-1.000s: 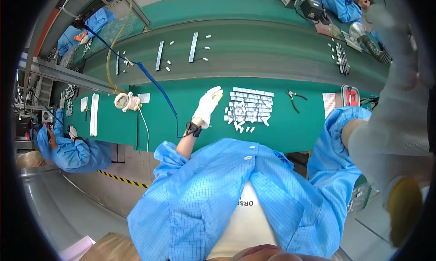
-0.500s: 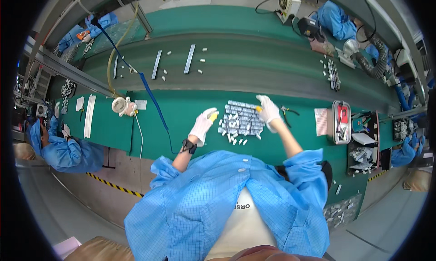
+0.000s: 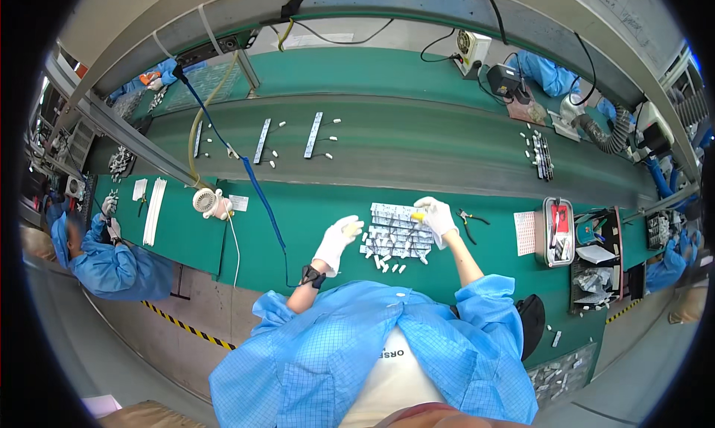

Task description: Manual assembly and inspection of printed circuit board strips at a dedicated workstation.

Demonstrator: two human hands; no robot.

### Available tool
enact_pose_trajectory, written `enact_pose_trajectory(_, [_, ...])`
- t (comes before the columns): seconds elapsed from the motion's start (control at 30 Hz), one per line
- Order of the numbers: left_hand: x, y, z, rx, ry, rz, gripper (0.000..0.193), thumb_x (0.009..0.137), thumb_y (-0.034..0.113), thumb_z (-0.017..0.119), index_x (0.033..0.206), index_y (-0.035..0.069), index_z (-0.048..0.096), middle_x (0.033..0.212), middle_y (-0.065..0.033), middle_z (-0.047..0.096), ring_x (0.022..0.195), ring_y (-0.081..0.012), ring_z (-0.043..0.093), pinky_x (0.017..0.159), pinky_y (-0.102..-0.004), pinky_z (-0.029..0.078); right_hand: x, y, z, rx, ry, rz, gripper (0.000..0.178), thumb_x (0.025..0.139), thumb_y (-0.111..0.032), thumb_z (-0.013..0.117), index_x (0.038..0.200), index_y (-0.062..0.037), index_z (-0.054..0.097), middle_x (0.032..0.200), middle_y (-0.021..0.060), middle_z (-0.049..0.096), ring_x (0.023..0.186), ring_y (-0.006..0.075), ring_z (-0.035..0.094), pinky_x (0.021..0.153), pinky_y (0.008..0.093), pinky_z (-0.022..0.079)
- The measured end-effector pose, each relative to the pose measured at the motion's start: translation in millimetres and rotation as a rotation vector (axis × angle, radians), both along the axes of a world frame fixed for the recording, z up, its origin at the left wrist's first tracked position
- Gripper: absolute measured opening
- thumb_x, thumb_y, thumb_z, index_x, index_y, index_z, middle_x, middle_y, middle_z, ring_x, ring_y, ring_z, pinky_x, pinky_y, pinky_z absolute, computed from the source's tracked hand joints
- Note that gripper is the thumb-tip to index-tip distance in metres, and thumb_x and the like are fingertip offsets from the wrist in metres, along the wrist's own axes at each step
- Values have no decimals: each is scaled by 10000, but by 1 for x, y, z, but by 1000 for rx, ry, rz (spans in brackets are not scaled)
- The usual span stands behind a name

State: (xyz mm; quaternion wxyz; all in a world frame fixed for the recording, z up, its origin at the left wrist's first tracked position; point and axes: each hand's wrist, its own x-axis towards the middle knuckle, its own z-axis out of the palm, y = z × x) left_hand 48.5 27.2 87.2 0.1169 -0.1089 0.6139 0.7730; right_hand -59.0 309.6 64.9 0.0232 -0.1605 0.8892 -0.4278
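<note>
Several narrow circuit board strips (image 3: 401,233) lie side by side on the green bench in front of me, with small white connectors (image 3: 384,264) on wires across and below them. My left hand (image 3: 339,239), in a white glove, hovers just left of the strips, its fingers stretched out and nothing in them. At the upper right end of the strips is my right hand (image 3: 437,218), also gloved, with a yellow thumb tip. Its thumb and fingers are apart around the end of the topmost strip; whether they touch it is too small to tell.
Pliers (image 3: 471,223) lie right of my right hand. Farther right stand a metal tray (image 3: 553,251) of tools and a dark bin (image 3: 612,242). A small fan (image 3: 212,202) and a hanging blue cord (image 3: 261,193) are leftward. Beyond runs a belt (image 3: 417,149) carrying more strips; co-workers sit at both sides.
The view has tilted up, so the bench sits lower in the picture. Both hands stay beside the strips; the left fingers have shifted slightly closer to them.
</note>
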Motion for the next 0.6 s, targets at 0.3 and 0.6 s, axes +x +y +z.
enact_pose_trajectory(0.3, [-12, -12, 126, 145, 300, 27, 544, 961, 394, 382, 1343, 8, 337, 1222, -136, 538, 1096, -182, 514, 951, -321, 380, 63, -15, 211, -810, -556, 112, 196, 784, -81, 636, 958, 4, 608, 756, 71, 619, 411, 58, 489, 353, 178, 356])
enact_pose_trajectory(0.6, [30, 12, 224, -357, 441, -80, 383, 935, 335, 474, 1088, 11, 610, 928, -39, 654, 761, -65, 560, 640, -201, 411, 86, -8, 263, -388, 324, 87, 683, 738, -411, 704, 1203, 38, 482, 1219, 178, 489, 1214, 295, 413, 1036, 423, 282])
